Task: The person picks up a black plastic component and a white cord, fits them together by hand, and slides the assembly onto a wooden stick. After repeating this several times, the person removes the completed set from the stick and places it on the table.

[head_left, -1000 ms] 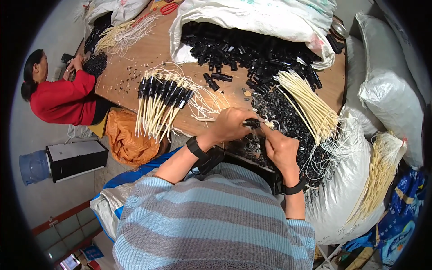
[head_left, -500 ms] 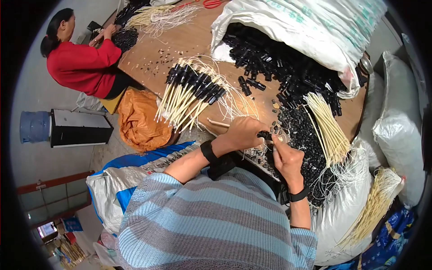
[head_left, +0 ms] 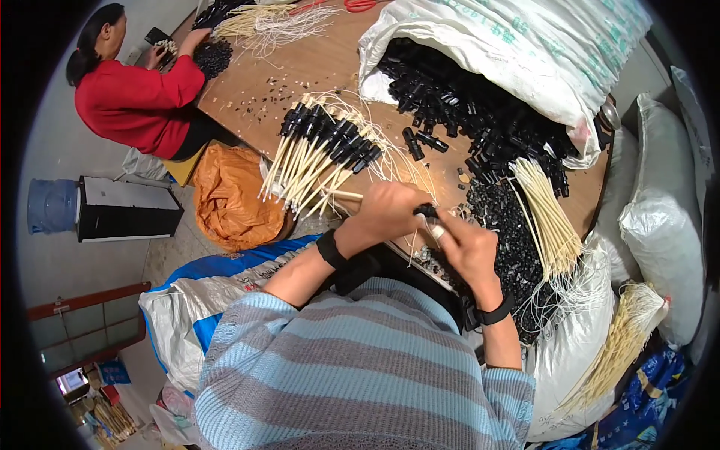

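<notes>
Hands meet over the near edge of a brown wooden worktop (head_left: 247, 82), where a worker in a blue-and-gray striped knit sweater (head_left: 360, 360) handles a small black tubular fitting (head_left: 425, 211). The left hand (head_left: 388, 212) has its fingers closed around the piece, while a cream rod (head_left: 346, 195) juts out on that hand's far left side. The right hand (head_left: 471, 251) meets the fitting's other end with bent fingers; whether they grip it or merely press against it cannot be told. Black bands circle both wrists. Just left of the hands lies a fanned batch of cream rods with black fittings (head_left: 319, 150), white cords trailing toward the left hand. To the right spreads a pile of tiny black pieces (head_left: 502, 225), bordered by a bundle of plain cream rods (head_left: 547, 217) ending in tangled white strings (head_left: 562, 289). Beyond, a white woven sack (head_left: 517, 56) lies open, spilling more black fittings (head_left: 465, 94). At upper left, a co-worker in a red top (head_left: 139, 109) reaches over a dark heap (head_left: 214, 60) at the worktop's edge, near an orange sack (head_left: 232, 199) on the floor.
</notes>
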`<state>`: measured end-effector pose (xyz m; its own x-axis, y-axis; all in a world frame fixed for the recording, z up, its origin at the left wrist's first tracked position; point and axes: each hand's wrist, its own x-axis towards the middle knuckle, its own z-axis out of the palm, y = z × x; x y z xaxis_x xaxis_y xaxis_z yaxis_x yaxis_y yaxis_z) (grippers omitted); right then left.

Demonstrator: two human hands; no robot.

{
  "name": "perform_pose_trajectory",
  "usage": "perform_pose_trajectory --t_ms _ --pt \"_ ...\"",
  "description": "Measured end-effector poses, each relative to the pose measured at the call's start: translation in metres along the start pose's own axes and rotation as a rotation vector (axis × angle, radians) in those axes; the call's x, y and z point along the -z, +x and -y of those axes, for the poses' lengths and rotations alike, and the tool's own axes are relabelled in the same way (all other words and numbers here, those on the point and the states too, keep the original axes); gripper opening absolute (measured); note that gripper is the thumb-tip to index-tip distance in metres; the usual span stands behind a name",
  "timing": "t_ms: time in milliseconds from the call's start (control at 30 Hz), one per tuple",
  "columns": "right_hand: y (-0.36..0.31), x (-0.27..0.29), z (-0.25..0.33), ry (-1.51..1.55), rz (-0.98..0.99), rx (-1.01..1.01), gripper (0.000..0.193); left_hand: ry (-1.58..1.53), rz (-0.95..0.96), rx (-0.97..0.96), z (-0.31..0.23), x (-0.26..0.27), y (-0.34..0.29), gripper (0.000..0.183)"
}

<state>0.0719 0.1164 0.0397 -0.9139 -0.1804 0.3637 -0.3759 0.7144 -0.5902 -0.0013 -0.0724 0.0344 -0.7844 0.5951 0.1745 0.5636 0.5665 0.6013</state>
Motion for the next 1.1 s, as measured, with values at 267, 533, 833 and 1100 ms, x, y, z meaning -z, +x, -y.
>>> perform_pose_trajectory --t_ms 267,533,833,1100 --pt "0.024 -0.016 0.022 0.104 -0.084 -0.255 0.028 0.125 -0.172 -0.072 0.001 0.020 -0.006 0.028" --pt "0.037 0.001 0.011 0.264 -0.270 -0.145 0.017 0.454 -0.654 0.141 0.082 0.086 -0.013 0.025" --pt "0.005 0.001 -0.016 0.070 -0.038 -0.277 0.029 0.138 -0.399 -0.183 0.060 0.045 0.036 0.044" --pt "-0.048 0.078 -0.084 -0.712 -0.277 -0.586 0.011 0.155 0.002 0.067 0.064 -0.025 0.087 0.020"
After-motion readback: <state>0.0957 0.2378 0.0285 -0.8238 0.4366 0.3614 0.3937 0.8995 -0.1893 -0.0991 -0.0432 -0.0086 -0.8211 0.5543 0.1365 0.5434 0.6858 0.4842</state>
